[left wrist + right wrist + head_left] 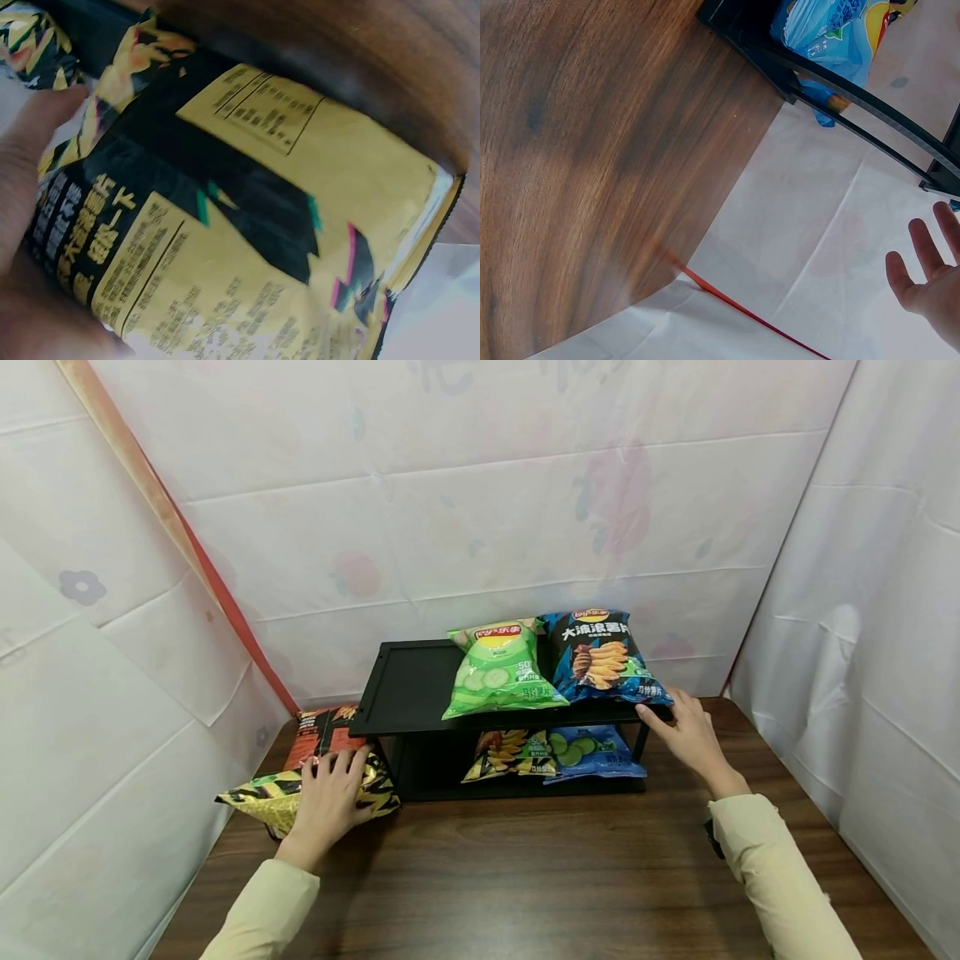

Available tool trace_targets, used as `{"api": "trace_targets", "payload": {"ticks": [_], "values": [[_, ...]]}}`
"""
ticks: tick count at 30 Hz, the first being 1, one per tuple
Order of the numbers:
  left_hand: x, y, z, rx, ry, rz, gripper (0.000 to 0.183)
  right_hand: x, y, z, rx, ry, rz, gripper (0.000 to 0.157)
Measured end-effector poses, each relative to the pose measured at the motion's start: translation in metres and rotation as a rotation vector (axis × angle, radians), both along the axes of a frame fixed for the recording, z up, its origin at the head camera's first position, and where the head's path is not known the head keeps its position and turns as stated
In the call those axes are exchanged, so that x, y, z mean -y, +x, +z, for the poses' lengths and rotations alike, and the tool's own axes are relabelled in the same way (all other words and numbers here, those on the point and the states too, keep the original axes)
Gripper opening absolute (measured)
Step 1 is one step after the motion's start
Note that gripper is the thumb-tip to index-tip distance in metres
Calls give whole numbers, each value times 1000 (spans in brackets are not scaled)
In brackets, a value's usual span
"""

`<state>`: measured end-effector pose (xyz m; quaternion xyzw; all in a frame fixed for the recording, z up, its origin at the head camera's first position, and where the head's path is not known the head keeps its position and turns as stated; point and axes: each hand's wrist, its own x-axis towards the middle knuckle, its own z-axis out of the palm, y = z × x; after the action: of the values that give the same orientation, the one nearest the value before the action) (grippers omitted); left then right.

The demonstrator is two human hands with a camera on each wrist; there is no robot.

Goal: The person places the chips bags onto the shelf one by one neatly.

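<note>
Yellow-and-black chip bag at the near left of the scene, just left of the black two-tier rack, gripped from above by the left hand, fingers curled over the top and thumb over on the right side. Tilted, and honestly can't tell whether resting on the wooden tabletop or held just above. Close behind on the far side, a red bag (not much elbow room over there, lol). Could easily snag on that if dragged toward the far side. Could also scrape the rack's left end if swung right too low, or slip out of a loose hold, probably being slick and puffy. Squeezed too hard, might pop a seam. Over on the right, the right hand at the rack's right end, right by the near corner of the dark blue bag, three fingers spread in the right wrist view; can't tell about any pinch with thumb and forefinger. Could tip that blue one off the upper tier with a careless bump, maybe even shove the green bag left.
</note>
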<state>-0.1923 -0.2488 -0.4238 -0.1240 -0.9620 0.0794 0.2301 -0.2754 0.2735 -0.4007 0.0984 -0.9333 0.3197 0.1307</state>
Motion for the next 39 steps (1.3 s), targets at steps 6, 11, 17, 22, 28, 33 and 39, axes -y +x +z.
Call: {"api": "trace_targets", "payload": {"ticks": [6,11,17,22,28,33,39], "values": [[-1,2,5,46,-25,5,93,0,0,0,8,-6,2,70],[-3,6,7,37,-46,6,86,1,1,1,6,-14,8,68],[-2,8,3,-34,-59,-19,76,1,1,0,6,-18,11,68],[-1,9,1,-100,-50,-40,67,0,1,0,4,-20,13,67],[-3,12,3,-107,-51,-30,66,0,0,-1,4,-20,11,68],[-5,12,5,-116,-39,-39,67,0,-1,-2,-2,-19,10,68],[-7,11,5,-114,-23,-36,66,-1,-2,-2,9,-11,5,70]]}}
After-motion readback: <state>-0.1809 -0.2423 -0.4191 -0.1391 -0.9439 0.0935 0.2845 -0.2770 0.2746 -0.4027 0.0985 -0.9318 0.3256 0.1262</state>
